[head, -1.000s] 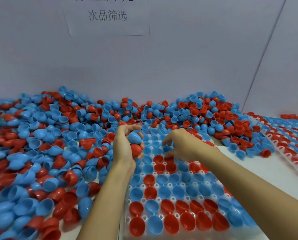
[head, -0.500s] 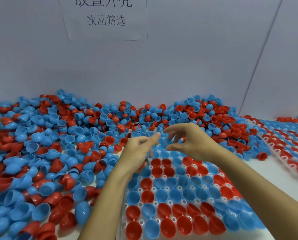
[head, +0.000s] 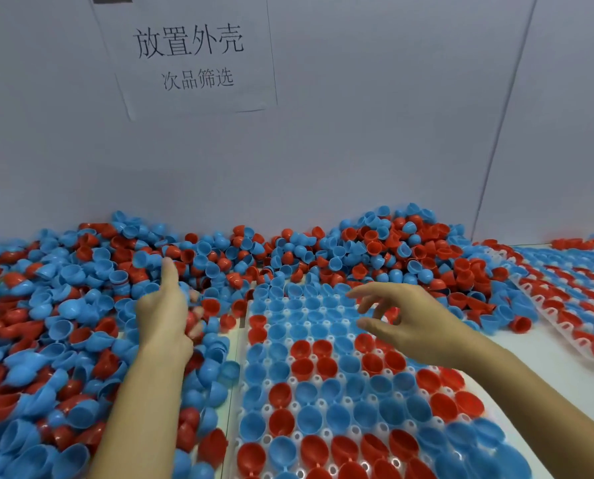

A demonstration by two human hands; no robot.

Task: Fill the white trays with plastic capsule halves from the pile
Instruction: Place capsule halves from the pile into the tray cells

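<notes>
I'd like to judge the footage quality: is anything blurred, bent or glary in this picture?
Head view: the left hand has motion-smeared fingers over the pile; the right hand is sharper. The wide lens bows the wall seam and stretches the tray near the bottom edge. Lighting is soft and even, with faint sheen on the capsule halves.

Even soft light; left hand [head: 165, 316] fingers motion-blurred; wide-angle edge bowing.

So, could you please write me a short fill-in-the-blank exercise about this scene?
1. The capsule halves are red and ____.
2. The right hand hovers over the white ____.
3. The left hand is over the ____.
4. The sign hangs on the ____.

Missing: blue; tray; pile; wall
</notes>
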